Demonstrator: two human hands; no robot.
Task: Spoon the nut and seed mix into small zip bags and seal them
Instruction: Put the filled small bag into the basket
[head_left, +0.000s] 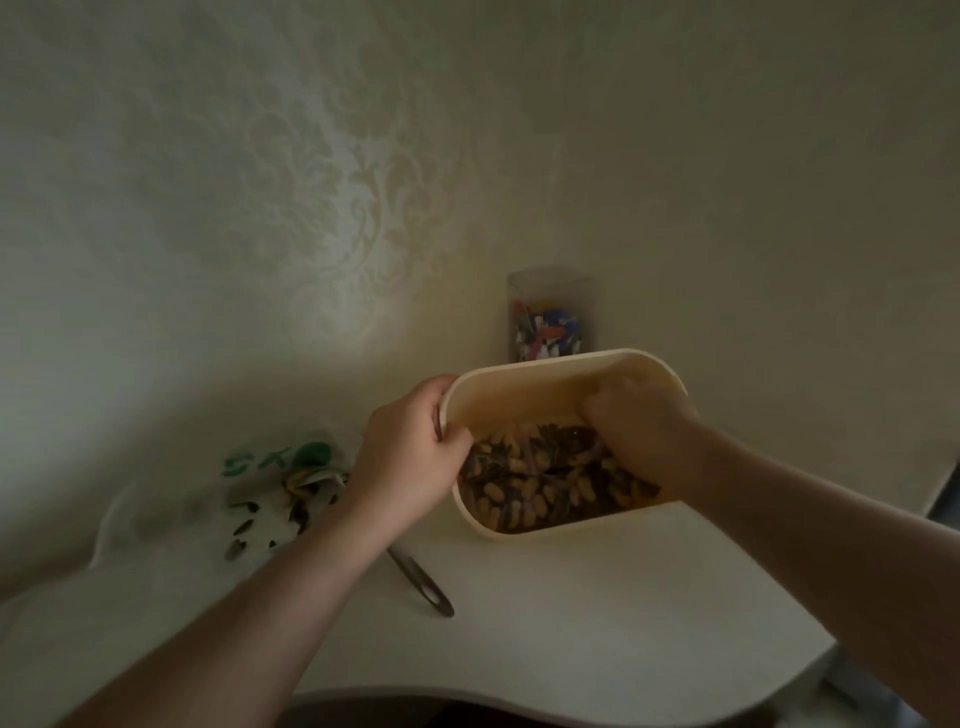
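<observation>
On the pale curved-edged table (597, 623), close to the patterned wall, a cream oval plastic tub (545, 395) is tipped toward the camera so that its nut and seed mix (540, 488) of pale peanuts and dark striped seeds slides to the near wall. The left hand (410, 457) grips the tub's left rim, thumb inside and fingers curled round the outside; the right hand (639, 431) reaches inside at the right end, fingers curled down into the mix, though whether it pinches anything there I cannot tell. The tub looks light and stiff, with smooth walls, so the rim seems the surest place to hold it; the loose mix will likely shift and spill if tipped further. To the left lies a crumpled clear plastic bag with green lettering (280, 483), holding some dark seeds. A metal spoon handle (423, 582) shows from beneath the left forearm. Behind the tub stands a clear cylindrical container (550, 312) holding small coloured bits.
</observation>
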